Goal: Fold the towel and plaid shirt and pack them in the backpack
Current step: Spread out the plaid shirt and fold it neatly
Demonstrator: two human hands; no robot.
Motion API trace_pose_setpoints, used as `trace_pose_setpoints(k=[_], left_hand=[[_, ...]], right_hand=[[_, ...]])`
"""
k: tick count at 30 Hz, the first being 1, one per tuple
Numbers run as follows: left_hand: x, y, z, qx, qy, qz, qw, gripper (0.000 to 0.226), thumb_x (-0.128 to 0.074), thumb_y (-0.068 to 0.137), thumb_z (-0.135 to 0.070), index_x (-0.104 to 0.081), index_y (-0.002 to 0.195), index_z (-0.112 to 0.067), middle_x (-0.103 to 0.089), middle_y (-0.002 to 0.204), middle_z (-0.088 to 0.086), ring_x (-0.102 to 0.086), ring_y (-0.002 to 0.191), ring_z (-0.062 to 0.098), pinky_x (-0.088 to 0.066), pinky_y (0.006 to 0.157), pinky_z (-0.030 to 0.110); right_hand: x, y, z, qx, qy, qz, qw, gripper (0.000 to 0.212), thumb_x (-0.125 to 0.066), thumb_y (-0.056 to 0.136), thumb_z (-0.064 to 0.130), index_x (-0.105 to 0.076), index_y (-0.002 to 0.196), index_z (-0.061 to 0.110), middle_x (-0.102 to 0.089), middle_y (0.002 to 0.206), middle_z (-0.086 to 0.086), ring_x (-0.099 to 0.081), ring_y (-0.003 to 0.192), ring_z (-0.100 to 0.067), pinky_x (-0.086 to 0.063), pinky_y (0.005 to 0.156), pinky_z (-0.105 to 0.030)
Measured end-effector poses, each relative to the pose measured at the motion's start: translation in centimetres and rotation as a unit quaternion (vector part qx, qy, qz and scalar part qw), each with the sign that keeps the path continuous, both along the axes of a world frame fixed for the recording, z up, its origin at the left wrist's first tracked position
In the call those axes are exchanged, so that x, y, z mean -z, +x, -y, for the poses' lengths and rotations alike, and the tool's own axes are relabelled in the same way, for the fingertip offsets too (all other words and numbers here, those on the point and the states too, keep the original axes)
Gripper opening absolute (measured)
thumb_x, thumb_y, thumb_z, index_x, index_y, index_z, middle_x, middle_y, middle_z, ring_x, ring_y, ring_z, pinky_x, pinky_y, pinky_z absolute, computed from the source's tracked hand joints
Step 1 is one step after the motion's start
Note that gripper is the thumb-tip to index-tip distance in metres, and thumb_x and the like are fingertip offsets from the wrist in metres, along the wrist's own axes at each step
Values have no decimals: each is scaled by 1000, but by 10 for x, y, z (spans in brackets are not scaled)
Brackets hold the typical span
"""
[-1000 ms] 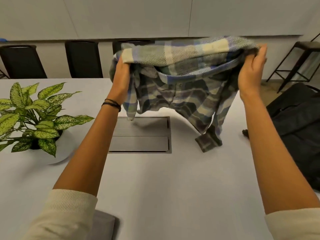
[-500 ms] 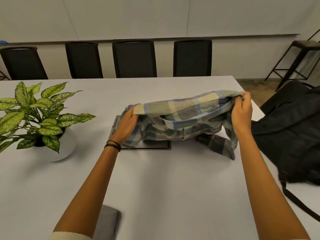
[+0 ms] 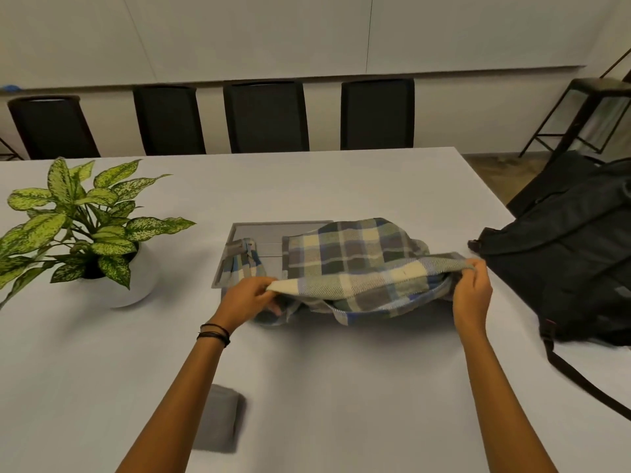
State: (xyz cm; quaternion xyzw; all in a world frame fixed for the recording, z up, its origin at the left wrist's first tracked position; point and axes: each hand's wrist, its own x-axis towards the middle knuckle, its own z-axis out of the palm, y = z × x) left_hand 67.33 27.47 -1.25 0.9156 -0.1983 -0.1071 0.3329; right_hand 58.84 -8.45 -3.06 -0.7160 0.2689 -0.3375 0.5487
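Note:
The plaid shirt [image 3: 351,264] lies spread on the white table [image 3: 324,387], its body stretching away from me over a grey floor-box lid. My left hand [image 3: 247,297] pinches its near left edge and my right hand [image 3: 473,291] pinches its near right edge, holding that edge slightly above the table. One sleeve [image 3: 242,264] lies off to the left. A folded grey towel [image 3: 220,418] rests near me, by my left forearm. The black backpack [image 3: 563,271] lies at the table's right edge, a strap trailing toward me.
A potted plant [image 3: 85,233] in a white pot stands on the left of the table. The grey cable-box lid [image 3: 269,240] is set into the table under the shirt. Several black chairs [image 3: 266,117] line the far side, and a stool [image 3: 594,110] stands at the right.
Both hands have brought the shirt down from chest height onto the table and drawn its held edge toward me, so the shirt body now lies flat beyond my hands.

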Motion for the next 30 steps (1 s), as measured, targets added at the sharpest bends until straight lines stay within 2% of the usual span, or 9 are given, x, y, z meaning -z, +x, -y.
trace_pose_setpoints(k=[2,7,11,14,16,18,21,27,30], left_hand=[[2,-8,-1,14,48,-2,999,18,-51,94,-24,-68,99,-21,-71,71,-4,-63,65,-3,-47,62,17],[14,-27,-2,36,88,35,995,19,-63,86,-32,-72,99,-21,-69,80,-2,-60,68,14,-43,58,19],[30,-42,1,89,101,62,989,16,-72,78,-33,-75,89,-22,-50,70,-19,-45,62,3,-30,55,12],[52,-50,-2,123,130,47,983,17,-76,74,-34,-74,87,-23,-48,80,-16,-42,75,2,-36,69,21],[67,-56,-4,156,152,18,976,18,-76,73,-32,-74,87,-20,-52,90,-14,-47,84,5,-42,78,27],[79,-65,-4,187,162,-22,969,19,-75,75,-28,-73,89,-15,-58,93,-8,-49,79,-1,-44,76,20],[94,-80,-2,206,176,-56,961,20,-73,78,-23,-71,93,-10,-66,92,2,-45,65,-8,-34,63,4],[124,-101,-5,199,168,-91,961,17,-71,78,-14,-72,95,-9,-71,95,7,-49,62,-9,-35,63,1],[137,-110,-9,190,155,-92,965,16,-70,78,-12,-73,93,-10,-71,92,6,-49,63,-9,-36,64,2]], right_hand=[[12,-14,2,20,17,-9,1000,23,-29,97,9,-52,98,6,-55,91,-9,-52,85,-23,-46,73,-33],[34,-48,8,43,74,-18,996,22,-31,93,4,-52,87,4,-51,74,-3,-51,72,-17,-44,62,-23],[48,-73,6,60,110,-20,992,21,-32,92,2,-52,87,3,-50,73,-3,-50,67,-12,-43,60,-20],[61,-91,4,67,137,-13,988,21,-34,91,0,-53,83,0,-52,72,-3,-51,67,-13,-47,58,-19],[71,-103,4,71,126,-22,989,23,-36,90,0,-56,80,-1,-54,72,-2,-50,68,-12,-43,59,-23],[81,-113,2,69,114,-46,990,21,-41,90,0,-58,79,-1,-54,70,-2,-48,65,-13,-39,57,-24],[98,-126,0,64,101,-89,989,14,-50,89,2,-63,84,0,-58,72,-8,-47,63,-16,-39,57,-23],[125,-151,0,37,92,-167,981,16,-52,89,0,-68,90,-1,-61,85,-10,-52,80,-26,-39,59,-22],[135,-161,3,36,102,-192,975,15,-54,88,-1,-69,87,2,-62,87,-9,-56,90,-32,-44,68,-29]])
